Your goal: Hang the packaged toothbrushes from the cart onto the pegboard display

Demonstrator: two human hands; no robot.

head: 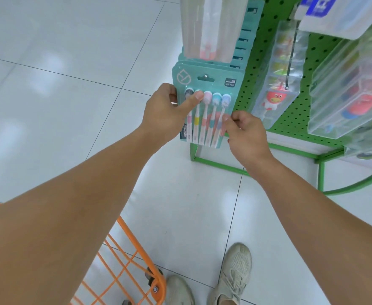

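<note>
Pale glossy floor tiles [55, 102] spread away from the green metal stand base [220, 165], their thin dark grout lines crossing to its left and running under it. Soft patches of overhead light shine on the tiles left of the stand. A curved green rail [356, 188] sweeps low over the floor at the stand's right.

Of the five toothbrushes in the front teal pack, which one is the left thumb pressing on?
The second from the left, the yellow-banded toothbrush. The left hand lays its thumb across that brush's head; the pink, blue and pale blue heads to its right are uncovered.
</note>
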